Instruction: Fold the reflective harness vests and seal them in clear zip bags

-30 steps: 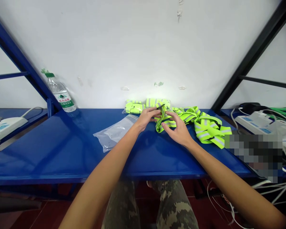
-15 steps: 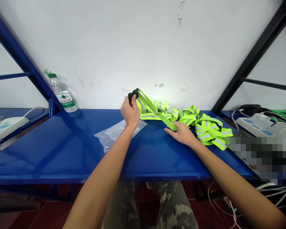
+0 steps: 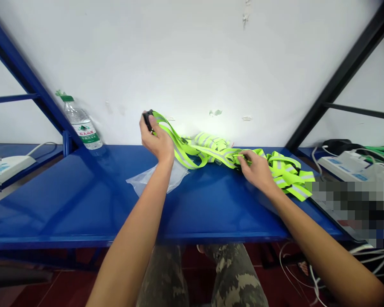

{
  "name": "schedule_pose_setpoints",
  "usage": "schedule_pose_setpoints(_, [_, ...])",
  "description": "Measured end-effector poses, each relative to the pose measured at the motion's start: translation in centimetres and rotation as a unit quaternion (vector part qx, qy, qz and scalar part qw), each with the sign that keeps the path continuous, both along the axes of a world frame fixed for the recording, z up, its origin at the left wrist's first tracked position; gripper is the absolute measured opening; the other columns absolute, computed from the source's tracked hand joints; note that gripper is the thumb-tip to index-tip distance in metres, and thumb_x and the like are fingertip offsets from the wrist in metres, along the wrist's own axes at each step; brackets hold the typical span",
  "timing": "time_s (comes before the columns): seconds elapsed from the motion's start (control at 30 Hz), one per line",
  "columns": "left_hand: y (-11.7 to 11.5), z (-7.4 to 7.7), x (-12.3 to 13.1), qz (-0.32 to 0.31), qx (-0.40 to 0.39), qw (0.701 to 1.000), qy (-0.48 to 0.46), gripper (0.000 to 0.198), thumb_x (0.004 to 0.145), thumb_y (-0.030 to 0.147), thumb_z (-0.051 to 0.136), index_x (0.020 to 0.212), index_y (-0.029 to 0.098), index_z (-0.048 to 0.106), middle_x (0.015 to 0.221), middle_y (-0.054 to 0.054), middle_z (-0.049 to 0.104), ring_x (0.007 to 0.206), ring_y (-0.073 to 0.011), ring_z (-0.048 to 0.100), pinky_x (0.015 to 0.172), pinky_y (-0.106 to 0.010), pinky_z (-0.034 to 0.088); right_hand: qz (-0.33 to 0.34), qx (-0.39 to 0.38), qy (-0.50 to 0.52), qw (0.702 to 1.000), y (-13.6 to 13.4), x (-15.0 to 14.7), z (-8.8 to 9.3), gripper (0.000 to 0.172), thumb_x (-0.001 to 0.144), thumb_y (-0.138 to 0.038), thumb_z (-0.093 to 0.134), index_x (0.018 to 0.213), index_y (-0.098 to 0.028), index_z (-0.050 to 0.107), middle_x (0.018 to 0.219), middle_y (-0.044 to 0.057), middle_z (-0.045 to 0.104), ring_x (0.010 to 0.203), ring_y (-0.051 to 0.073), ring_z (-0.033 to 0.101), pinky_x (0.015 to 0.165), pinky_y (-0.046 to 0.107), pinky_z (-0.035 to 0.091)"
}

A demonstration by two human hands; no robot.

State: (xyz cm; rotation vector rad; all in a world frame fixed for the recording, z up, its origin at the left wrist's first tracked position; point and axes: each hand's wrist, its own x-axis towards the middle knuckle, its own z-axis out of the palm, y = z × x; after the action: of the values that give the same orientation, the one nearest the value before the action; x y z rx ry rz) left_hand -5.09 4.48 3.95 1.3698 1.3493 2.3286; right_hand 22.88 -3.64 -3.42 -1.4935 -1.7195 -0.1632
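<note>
My left hand (image 3: 155, 137) is raised above the blue shelf (image 3: 83, 200), closed on the black buckle end of a neon-yellow reflective strap (image 3: 182, 150). The strap runs down and right to my right hand (image 3: 256, 169), which pinches it at the edge of a tangled heap of the same reflective straps (image 3: 286, 172). A clear plastic bag (image 3: 147, 179) lies flat on the shelf under my left wrist. A folded bundle of reflective straps (image 3: 211, 140) sits against the wall behind the stretched strap.
A water bottle with a green cap (image 3: 80, 124) stands at the back left by the blue upright. White power strips and cables (image 3: 355, 164) fill the right side. Another white power strip (image 3: 9, 166) lies at the far left. A white wall closes the back.
My left hand has lifted the buckle end up and to the left, drawing the strap out of the heap. My right hand has slid right along the strap toward the pile.
</note>
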Motion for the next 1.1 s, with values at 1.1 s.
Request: schedule_pose_setpoints(1.1, [-1.5,-8.1,5.9,-0.223,-0.22,0.799,0.513,0.055,0.09,0.019,0.043,0.144,0.012,0.045,0.135,-0.018,0.059,0.127,-0.0322,0.053,0.104,-0.046,0.043,0.034,-0.201,-0.109,0.973,5.6,-1.9,1.2,0.035,0.087,-0.04,0.06,0.114,-0.018,0.067,0.117,0.015,0.071,0.105,0.035,0.067,0.087,0.047,0.049])
